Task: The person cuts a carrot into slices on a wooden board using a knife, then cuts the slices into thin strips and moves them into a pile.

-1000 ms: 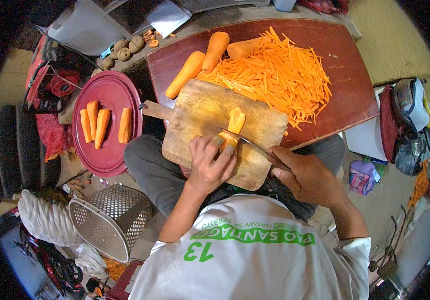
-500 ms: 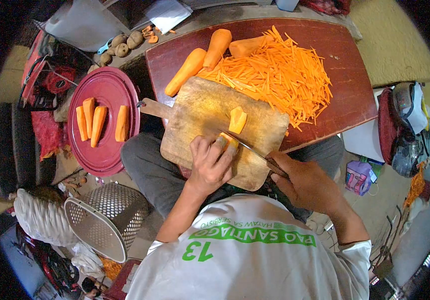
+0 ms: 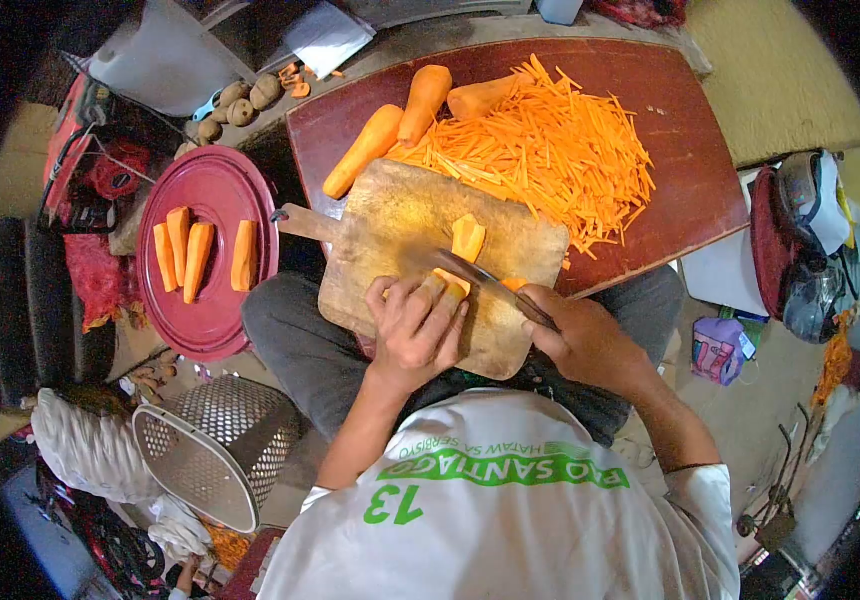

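A wooden cutting board [image 3: 375, 225] rests across my lap and the edge of the red table. With bent fingers, my left hand [image 3: 415, 322] presses a cut carrot piece [image 3: 452, 281] against the board. The knife [image 3: 478, 274] is in my right hand [image 3: 582, 338], its blade blurred and beside the held piece. A second carrot chunk [image 3: 468, 238] lies just beyond the blade. Some orange carrot [image 3: 514, 284] shows by the knife handle, partly hidden by my right hand. Behind the board spreads a heap of carrot strips [image 3: 560, 150].
On the red table [image 3: 685, 150] lie whole peeled carrots [image 3: 365, 150]. To the left, a round red lid [image 3: 220, 325] bears several carrot pieces [image 3: 198, 262]. A perforated basket [image 3: 190, 430] stands on the floor at lower left, and brown roundish vegetables [image 3: 240, 110] sit at the back.
My right hand and the knife have shifted left and slightly up, the blade turning more broadside. Orange carrot now shows by the handle. My left hand stays on the piece.
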`<act>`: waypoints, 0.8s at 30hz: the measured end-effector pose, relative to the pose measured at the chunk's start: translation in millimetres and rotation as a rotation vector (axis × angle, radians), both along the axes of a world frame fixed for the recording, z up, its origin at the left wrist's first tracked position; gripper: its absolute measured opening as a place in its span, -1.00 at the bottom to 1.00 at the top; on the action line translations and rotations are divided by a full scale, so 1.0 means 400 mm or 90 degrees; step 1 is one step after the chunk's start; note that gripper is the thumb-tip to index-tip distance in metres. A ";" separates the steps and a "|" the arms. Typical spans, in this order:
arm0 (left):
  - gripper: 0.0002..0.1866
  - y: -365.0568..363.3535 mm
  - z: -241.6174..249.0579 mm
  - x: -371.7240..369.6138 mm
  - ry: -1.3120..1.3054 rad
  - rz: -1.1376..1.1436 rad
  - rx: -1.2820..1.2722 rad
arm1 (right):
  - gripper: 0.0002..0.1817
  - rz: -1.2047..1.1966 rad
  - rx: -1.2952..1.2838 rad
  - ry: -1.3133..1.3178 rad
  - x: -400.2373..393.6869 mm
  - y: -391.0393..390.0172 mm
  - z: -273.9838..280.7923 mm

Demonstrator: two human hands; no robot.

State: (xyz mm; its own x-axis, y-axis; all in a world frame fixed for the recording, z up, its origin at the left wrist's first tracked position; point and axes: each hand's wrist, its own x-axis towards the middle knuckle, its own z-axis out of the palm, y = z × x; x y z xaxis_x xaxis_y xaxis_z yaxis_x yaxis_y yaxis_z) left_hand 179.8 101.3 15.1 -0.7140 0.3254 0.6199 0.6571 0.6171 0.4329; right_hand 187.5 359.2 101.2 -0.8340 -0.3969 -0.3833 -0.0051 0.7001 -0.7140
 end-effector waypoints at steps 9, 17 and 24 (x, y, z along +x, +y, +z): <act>-0.48 -0.014 -0.012 0.016 -0.020 -0.016 -0.018 | -0.58 0.046 -0.003 0.042 0.025 -0.001 0.101; -0.44 -0.014 0.002 0.017 -0.033 -0.023 -0.049 | -0.61 0.061 -0.003 0.008 0.008 -0.013 0.116; -0.45 -0.012 -0.012 0.007 -0.026 -0.033 -0.010 | -0.58 0.100 0.020 0.025 -0.043 -0.007 -0.064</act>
State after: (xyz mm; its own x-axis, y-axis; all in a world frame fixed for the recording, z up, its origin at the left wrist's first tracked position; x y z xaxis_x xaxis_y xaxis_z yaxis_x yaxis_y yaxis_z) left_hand 182.4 96.5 10.1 -0.7212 0.3715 0.5847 0.6697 0.5900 0.4510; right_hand 170.2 356.3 75.8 -0.7772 -0.5122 -0.3656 -0.1440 0.7103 -0.6890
